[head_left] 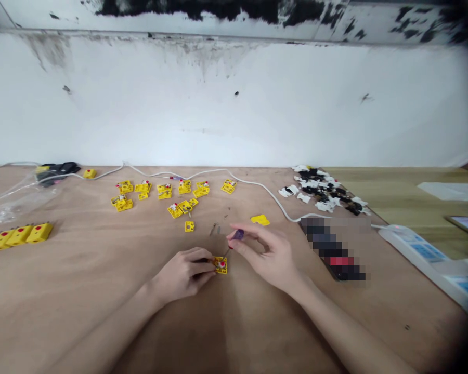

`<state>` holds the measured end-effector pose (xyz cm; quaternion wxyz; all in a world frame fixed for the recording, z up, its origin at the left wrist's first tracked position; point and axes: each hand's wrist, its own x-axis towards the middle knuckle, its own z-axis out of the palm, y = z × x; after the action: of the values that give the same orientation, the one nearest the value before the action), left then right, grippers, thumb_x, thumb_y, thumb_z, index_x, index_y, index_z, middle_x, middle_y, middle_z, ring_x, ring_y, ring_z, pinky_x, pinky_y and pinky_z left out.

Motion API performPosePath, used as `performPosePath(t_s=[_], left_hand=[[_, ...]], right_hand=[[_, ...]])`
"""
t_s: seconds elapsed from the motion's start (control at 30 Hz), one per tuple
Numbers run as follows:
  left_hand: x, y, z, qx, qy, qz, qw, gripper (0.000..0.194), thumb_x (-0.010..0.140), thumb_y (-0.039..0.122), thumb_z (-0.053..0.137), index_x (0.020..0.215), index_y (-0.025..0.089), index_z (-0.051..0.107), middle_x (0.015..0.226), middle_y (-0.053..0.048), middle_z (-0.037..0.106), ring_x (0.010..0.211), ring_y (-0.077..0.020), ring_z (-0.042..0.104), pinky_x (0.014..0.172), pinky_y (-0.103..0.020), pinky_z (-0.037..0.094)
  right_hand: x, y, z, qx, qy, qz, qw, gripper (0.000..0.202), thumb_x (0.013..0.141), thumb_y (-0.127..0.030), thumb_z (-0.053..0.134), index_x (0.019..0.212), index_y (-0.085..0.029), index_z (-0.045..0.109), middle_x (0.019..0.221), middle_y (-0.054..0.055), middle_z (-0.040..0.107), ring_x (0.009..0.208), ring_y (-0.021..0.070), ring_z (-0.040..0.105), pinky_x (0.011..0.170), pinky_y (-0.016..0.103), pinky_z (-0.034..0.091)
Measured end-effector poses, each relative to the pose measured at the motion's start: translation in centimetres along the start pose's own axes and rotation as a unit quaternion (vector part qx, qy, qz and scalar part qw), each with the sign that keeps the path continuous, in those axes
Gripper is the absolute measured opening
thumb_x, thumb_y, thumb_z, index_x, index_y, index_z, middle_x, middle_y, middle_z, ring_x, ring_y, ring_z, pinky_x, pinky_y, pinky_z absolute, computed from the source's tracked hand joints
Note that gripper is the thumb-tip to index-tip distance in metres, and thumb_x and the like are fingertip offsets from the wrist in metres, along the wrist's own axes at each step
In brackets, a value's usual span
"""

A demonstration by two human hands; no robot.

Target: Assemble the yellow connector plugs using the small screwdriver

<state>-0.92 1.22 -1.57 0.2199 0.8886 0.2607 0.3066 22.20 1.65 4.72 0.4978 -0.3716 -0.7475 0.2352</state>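
Note:
My left hand (189, 271) is closed on the left edge of a small yellow plastic housing (220, 265), open on top, with a red part and small metal pieces inside. Between the fingertips of my right hand (263, 249) is a screwdriver (237, 235) with a purple and red handle. Its thin shaft slants down and left into the housing, beside the red part; the exact tip contact is too small to make out. Just behind my hands lie a few small metal pieces (214, 228) and a loose yellow housing piece (189, 226).
Several opened yellow housings (164, 191) lie farther back. Closed yellow units (19, 235) stand in a row at left. A white cable (257, 183) runs to a power strip (425, 259). A black and white parts pile (325, 189) and a blurred-out phone-like object (331, 249) are at right.

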Motion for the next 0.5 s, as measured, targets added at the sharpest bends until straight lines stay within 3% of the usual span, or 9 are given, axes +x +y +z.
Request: performPosePath(t_s=[0.13, 0.23, 0.37, 0.5], left_hand=[[-0.1, -0.2, 0.2, -0.017, 0.016, -0.008, 1.0, 0.017, 0.095, 0.02, 0.059, 0.097, 0.02, 0.076, 0.106, -0.008, 0.071, 0.096, -0.018, 0.069, 0.084, -0.03, 0.059], [-0.1, -0.2, 0.2, -0.043, 0.02, -0.028, 0.998, 0.015, 0.094, 0.02, 0.061, 0.099, 0.02, 0.075, 0.105, -0.008, 0.07, 0.094, -0.0171, 0.069, 0.084, -0.03, 0.059], [0.0, 0.1, -0.3, -0.07, 0.014, -0.062, 0.995, 0.022, 0.09, 0.019, 0.066, 0.112, 0.019, 0.069, 0.109, -0.008, 0.068, 0.098, -0.0178, 0.067, 0.087, -0.031, 0.058], [-0.1, 0.4, -0.6, -0.065, 0.001, -0.08, 0.995, 0.042, 0.087, 0.02, 0.069, 0.128, 0.022, 0.061, 0.116, -0.009, 0.065, 0.103, -0.019, 0.066, 0.091, -0.033, 0.058]], right_hand=[[0.5, 1.4, -0.9, -0.039, 0.027, 0.037, 0.998, 0.025, 0.095, -0.031, 0.064, 0.117, -0.021, 0.069, 0.092, 0.005, 0.072, 0.081, 0.0168, 0.069, 0.073, 0.028, 0.058], [0.5, 3.1, -1.2, -0.101, -0.036, 0.071, 0.992, 0.029, 0.098, -0.033, 0.057, 0.122, -0.021, 0.068, 0.091, 0.006, 0.068, 0.078, 0.0163, 0.065, 0.066, 0.027, 0.055], [-0.4, 5.1, -0.8, -0.202, -0.135, 0.079, 0.967, 0.029, 0.096, -0.03, 0.06, 0.124, -0.023, 0.065, 0.101, 0.005, 0.07, 0.086, 0.0181, 0.066, 0.08, 0.031, 0.053], [-1.0, 5.6, -0.2, -0.291, -0.193, 0.072, 0.934, 0.013, 0.095, -0.03, 0.062, 0.1, -0.02, 0.069, 0.099, 0.005, 0.069, 0.093, 0.0201, 0.065, 0.081, 0.032, 0.05]])
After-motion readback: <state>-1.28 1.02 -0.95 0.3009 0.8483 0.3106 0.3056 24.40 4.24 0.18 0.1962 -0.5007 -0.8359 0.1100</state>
